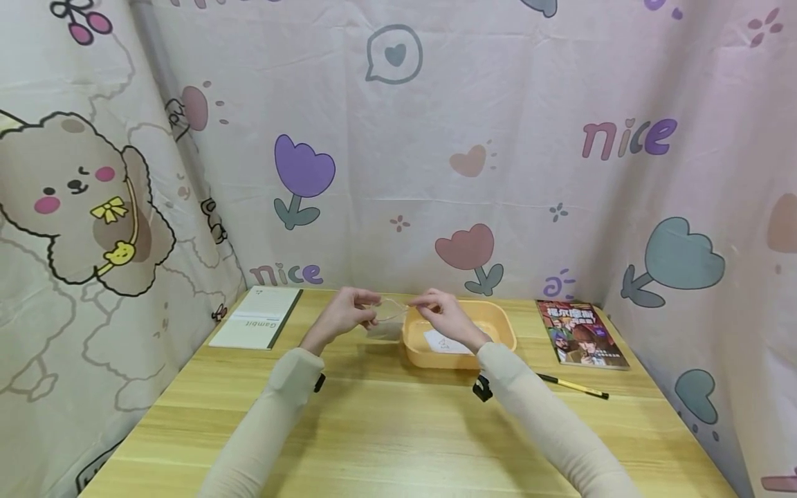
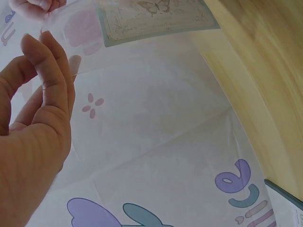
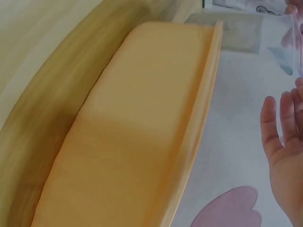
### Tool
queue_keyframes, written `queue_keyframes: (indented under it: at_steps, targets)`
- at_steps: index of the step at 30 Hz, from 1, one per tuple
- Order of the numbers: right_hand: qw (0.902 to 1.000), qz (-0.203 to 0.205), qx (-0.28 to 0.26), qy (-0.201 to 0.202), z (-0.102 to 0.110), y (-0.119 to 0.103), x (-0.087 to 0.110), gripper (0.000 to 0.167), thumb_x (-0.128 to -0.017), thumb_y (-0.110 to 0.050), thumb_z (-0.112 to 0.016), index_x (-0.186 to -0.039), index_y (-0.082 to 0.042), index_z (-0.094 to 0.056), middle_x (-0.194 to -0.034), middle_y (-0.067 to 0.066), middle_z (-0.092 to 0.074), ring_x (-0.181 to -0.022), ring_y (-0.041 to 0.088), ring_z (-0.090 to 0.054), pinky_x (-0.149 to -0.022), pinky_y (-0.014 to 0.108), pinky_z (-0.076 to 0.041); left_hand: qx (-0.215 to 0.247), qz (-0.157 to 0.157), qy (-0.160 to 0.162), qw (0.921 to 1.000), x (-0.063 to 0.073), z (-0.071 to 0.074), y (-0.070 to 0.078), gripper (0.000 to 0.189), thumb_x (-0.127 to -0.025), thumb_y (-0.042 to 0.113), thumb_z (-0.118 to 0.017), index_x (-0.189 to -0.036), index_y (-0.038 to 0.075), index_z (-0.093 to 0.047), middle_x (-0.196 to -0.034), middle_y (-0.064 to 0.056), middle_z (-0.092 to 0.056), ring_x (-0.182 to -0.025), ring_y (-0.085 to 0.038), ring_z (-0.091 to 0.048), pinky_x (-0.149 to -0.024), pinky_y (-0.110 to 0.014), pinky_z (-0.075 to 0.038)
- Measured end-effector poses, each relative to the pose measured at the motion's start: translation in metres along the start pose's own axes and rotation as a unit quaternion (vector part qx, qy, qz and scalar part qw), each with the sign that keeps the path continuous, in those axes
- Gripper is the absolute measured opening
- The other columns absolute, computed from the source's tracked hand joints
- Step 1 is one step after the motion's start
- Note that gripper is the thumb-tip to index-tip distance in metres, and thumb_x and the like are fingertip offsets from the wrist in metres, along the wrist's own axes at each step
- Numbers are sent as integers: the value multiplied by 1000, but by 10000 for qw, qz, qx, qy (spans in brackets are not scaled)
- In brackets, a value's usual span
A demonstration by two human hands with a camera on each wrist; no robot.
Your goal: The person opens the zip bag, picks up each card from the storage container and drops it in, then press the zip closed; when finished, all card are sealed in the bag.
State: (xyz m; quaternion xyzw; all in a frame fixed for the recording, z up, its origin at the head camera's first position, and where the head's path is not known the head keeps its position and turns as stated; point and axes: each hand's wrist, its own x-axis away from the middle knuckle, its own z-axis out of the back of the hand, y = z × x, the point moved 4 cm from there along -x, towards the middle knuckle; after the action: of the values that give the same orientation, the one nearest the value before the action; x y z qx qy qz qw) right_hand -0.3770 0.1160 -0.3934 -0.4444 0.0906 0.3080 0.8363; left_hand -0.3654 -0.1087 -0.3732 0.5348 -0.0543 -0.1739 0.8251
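A clear plastic bag (image 1: 392,310) is stretched between my two hands, its mouth spread apart near the top. Inside its lower part sits a card with a butterfly print and a green-grey border (image 2: 158,23). My left hand (image 1: 350,315) pinches the bag's left top edge. At the opposite edge, my right hand (image 1: 443,315) pinches with thumb and finger, its other fingers loosely extended in the right wrist view. The right hand is over the left part of a yellow plastic basket (image 1: 461,361), and the bag hangs beside the basket's left wall.
A white sheet with a small drawing (image 1: 445,342) lies in the basket. On the table's left is a white notebook (image 1: 257,318). A comic-style magazine (image 1: 582,335) lies at the right, with a yellow and black pen (image 1: 573,385) before it. A printed curtain (image 1: 386,173) closes the back.
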Motion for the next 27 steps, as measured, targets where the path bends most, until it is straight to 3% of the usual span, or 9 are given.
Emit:
queue_keyframes:
  at_steps: [4, 8, 14, 21, 27]
  targets:
    - [9997, -4, 205, -112, 7, 13, 1, 20, -96, -9, -61, -109, -14, -75, -99, 0, -69, -90, 12, -63, -79, 28, -58, -4, 13, -8, 10000, 0, 0, 0, 36, -90, -5, -61, -126, -8, -60, -129, -27, -61, -73, -19, -70, -69, -35, -62]
    - [9988, -57, 397, -289, 13, 22, 1, 21, -95, -9, -63, -111, -12, -75, -105, 8, -70, -94, 15, -65, -81, 29, -58, -27, 9, 9, 10000, 0, 0, 1, 36, -90, -5, -61, -125, -7, -61, -128, -26, -61, -73, -19, -70, -69, -35, -62]
    - [9956, -457, 562, -589, 17, 39, 5, 20, -93, -8, -65, -110, -10, -75, -106, 8, -72, -96, 18, -65, -82, 32, -58, -115, 59, 31, 9999, 0, 0, 3, 35, -89, -5, -61, -124, -6, -62, -127, -24, -63, -72, -17, -69, -68, -34, -62]
    - [9904, -897, 449, -949, 18, 62, 12, 25, -90, 0, -66, -114, 3, -70, -107, 21, -71, -93, 18, -66, -84, 34, -57, -199, -10, -46, 9998, -3, -2, 0, 37, -90, -5, -60, -127, -7, -60, -128, -25, -62, -73, -18, -69, -68, -33, -62]
    - [9845, -1160, 478, -1227, 20, 78, 15, 24, -87, 1, -68, -111, 3, -71, -106, 17, -72, -95, 21, -66, -82, 34, -58, -157, -28, 13, 9999, -3, -2, -1, 37, -90, -5, -60, -126, -9, -60, -128, -27, -61, -75, -21, -70, -66, -31, -62]
